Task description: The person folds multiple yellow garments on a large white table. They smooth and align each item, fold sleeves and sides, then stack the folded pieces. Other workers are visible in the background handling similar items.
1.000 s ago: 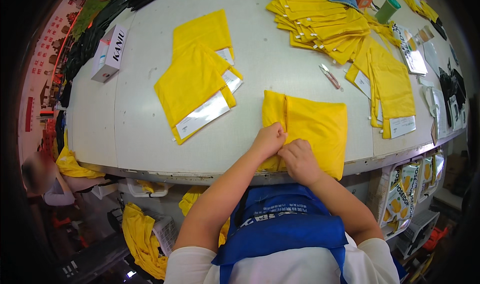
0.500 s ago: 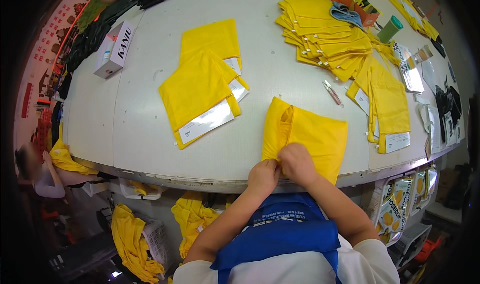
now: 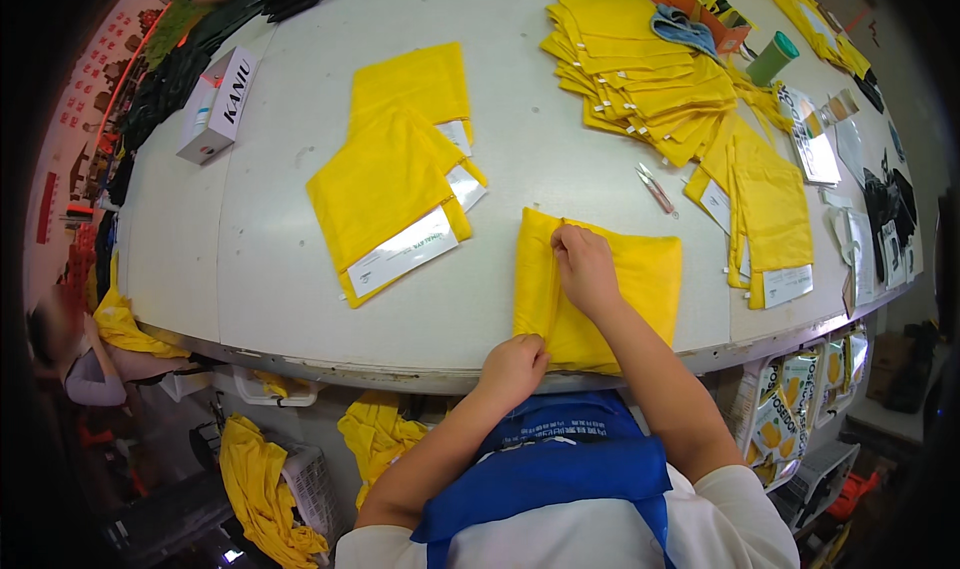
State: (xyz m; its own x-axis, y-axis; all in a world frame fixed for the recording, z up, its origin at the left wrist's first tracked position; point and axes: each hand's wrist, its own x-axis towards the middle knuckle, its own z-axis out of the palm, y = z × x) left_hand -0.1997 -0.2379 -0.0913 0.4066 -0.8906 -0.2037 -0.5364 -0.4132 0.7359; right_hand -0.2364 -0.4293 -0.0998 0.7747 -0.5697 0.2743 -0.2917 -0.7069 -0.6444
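Note:
A plump yellow cloth pouch (image 3: 640, 294) lies at the table's near edge in front of me. A seam or opening runs down its left part, with the edges drawn together. My right hand (image 3: 586, 269) pinches the far end of that line, fingers closed on the cloth. At the near left corner, my left hand (image 3: 514, 371) grips the cloth between closed fingers. To the left lie overlapping flat yellow pieces (image 3: 385, 184), each showing a white printed card (image 3: 405, 251) at one edge. Small thread snips (image 3: 656, 189) rest beyond the pouch to its right.
A fanned pile of yellow cloth pieces (image 3: 650, 79) covers the far right, beside an orange box (image 3: 728, 37) and a green tumbler (image 3: 772, 61). A white box (image 3: 218, 107) stands far left. Yellow cloth (image 3: 255, 489) hangs over a basket below the table. Another person (image 3: 95, 364) sits at left.
My right hand has moved away from me along the pouch's opening, from beside my left hand to the far end. The gap in the cloth has closed up.

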